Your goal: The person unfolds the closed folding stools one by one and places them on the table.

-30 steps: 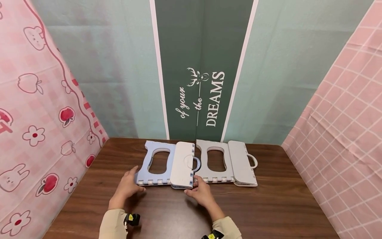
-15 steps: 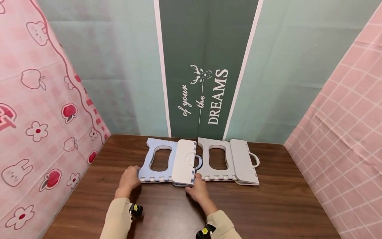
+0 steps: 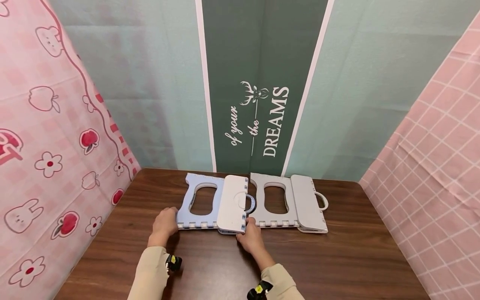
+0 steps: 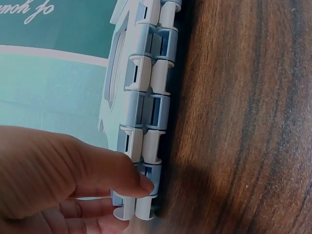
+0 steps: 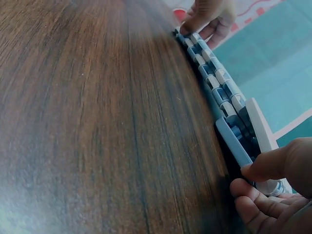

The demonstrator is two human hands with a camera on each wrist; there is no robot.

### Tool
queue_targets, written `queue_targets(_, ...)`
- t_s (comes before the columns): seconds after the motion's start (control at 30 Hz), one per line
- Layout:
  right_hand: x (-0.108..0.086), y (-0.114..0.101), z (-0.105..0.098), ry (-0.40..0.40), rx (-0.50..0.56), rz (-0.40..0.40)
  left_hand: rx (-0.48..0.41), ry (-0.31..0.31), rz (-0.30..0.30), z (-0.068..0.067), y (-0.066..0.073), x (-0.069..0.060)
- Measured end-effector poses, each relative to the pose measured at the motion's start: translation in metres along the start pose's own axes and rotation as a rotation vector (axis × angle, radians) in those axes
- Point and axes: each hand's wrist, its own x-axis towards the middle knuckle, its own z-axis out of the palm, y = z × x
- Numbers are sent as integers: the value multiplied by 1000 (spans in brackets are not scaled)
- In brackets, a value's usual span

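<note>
– pale green cloth (image 3: 150, 83) hung at the back, with a dark green band (image 3: 262, 46) down its middle, right?

– it did, and white lettering (image 3: 276, 121) ran sideways up that band. pink cloth with rabbits and apples (image 3: 60, 146) covered the left side, pink checked cloth (image 3: 438, 146) the right.

– and below?

– a brown wood-grain table (image 3: 345, 266), its far edge close to the green cloth.

– what lay on it?

– two folding stools, side by side toward the back: a blue-and-white stool (image 3: 229, 204) on the left and a grey stool (image 3: 301, 204) on the right. each had a panel folded over its right part and a large rounded hole further left.

– where were the hands?

– both on the blue-and-white stool. the left hand (image 3: 165, 223) gripped its near left corner, thumb pressed over the hinged edge. the right hand (image 3: 252, 236) pinched the near right corner between thumb and fingers, though how far the fingertips reached underneath was hidden.

– anything smaller?

– a blue loop handle (image 3: 252, 204) stuck out toward the grey stool; i couldn't tell whether they touched. black wristbands (image 3: 174, 262) with yellow marks showed at both cuffs.
</note>
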Motion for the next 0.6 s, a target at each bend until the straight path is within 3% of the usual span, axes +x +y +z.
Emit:
queue_targets(0.37,-5,0,-14,-28,21,-94,-24,33,35,-1,-5,-8)
queue_targets(0.6,-7,-1,-18,-100,149,-74,10,44,66,4,-3,-15)
